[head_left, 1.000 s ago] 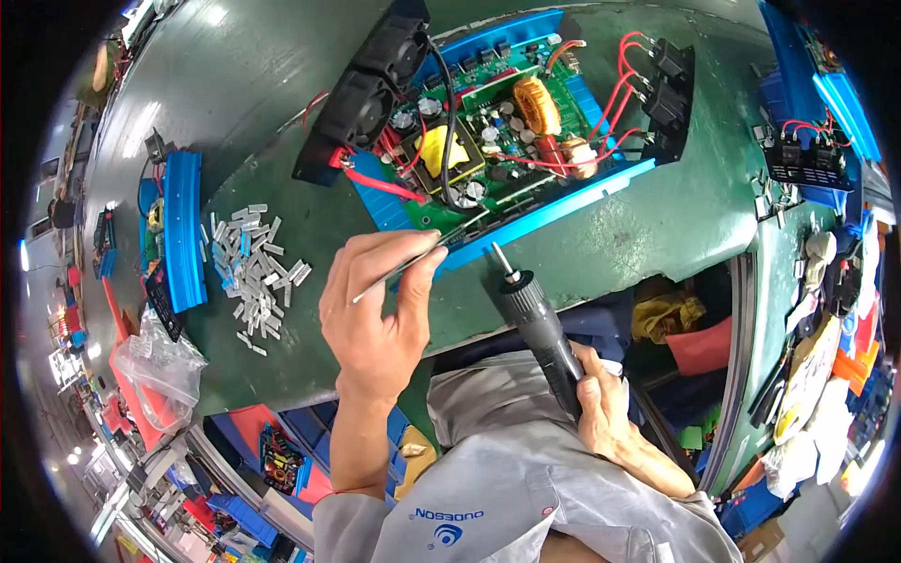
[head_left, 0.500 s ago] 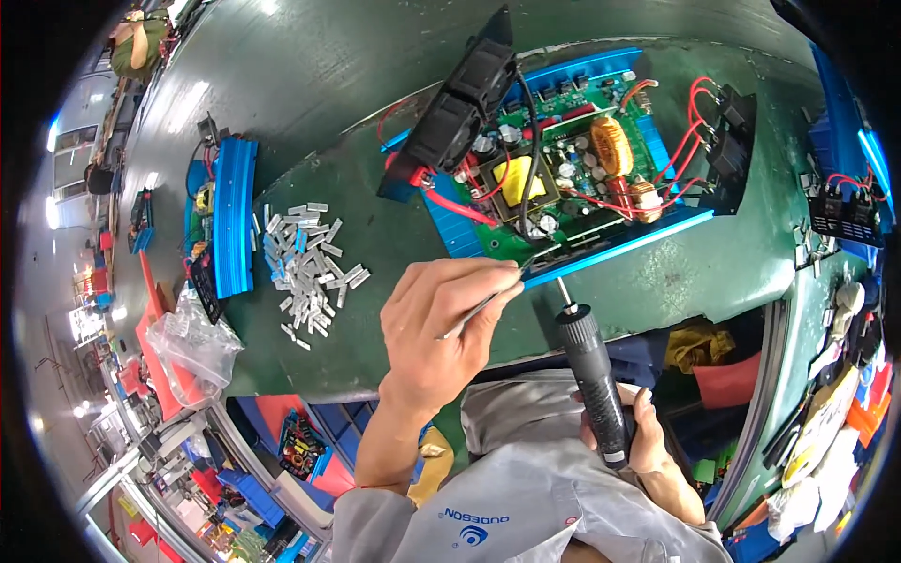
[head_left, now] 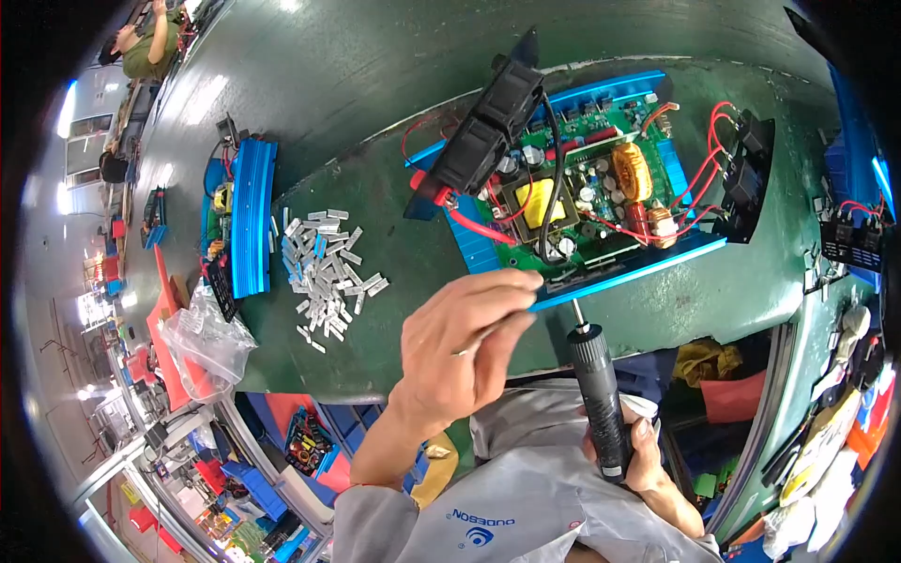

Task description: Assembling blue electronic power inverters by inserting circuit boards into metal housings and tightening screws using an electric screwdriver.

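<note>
A circuit board sits in a blue metal housing on the green bench. My left hand is at the housing's near left corner, thumb and fingers bent together around a thin metal piece whose tip shows at the palm; the rest of it is hidden. In my right hand is a black electric screwdriver. Its bit points away from me and meets the near blue wall, or stops just short; I cannot tell which. Attached by wires are a black fan panel and a black socket panel.
Left of the housing lies a pile of small silver metal bars. Beyond it stands another blue housing, near a clear plastic bag. More blue-cased units are at the right, above gloves and cloths. A person is far left.
The view has shifted, so the bench things appear further right and lower. My left fingers have loosened slightly, and less of the metal piece shows. The screwdriver remains by the near wall.
</note>
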{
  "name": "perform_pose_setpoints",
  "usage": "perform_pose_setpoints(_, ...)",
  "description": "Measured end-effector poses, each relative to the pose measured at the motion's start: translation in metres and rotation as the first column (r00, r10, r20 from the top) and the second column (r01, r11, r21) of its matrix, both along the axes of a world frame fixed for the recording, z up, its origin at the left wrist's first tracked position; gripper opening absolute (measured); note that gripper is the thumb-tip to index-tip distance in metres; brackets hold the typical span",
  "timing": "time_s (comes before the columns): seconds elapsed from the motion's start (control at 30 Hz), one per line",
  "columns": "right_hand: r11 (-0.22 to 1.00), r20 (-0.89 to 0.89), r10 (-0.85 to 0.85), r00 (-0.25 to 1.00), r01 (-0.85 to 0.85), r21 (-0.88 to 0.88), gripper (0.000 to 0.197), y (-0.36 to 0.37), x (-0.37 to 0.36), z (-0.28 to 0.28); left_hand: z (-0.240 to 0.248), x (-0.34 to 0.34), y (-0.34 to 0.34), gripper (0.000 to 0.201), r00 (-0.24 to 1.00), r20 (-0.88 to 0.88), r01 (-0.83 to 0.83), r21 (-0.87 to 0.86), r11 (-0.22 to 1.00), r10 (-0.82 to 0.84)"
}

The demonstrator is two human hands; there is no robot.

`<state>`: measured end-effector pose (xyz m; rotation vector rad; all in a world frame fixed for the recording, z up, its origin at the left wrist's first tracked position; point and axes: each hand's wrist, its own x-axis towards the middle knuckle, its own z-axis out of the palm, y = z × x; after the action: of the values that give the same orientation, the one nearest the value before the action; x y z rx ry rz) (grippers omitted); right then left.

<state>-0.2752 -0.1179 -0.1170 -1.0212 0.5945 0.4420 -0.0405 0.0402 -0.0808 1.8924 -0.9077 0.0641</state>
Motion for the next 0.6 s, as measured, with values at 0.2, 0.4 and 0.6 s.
perform_pose_setpoints(0.2,0.999,0.021,0.024,0.999,-0.024,0.022,0.085,-0.003,-0.002,0.008,0.032,0.001,0.002,0.028,0.976,0.212,-0.029,0.384,0.923,-0.058)
perform_pose_setpoints(0.4,0.999,0.006,0.028,1.0,-0.028,0.015,0.087,-0.001,-0.004,0.006,0.016,-0.004,-0.007,0.042,0.939,0.31,-0.054,0.563,0.825,-0.15)
perform_pose_setpoints(0.6,0.994,0.039,0.082,0.996,-0.079,-0.081,0.088,0.0,-0.008,0.002,0.033,-0.007,-0.017,0.038,0.918,0.325,-0.073,0.704,0.707,-0.229)
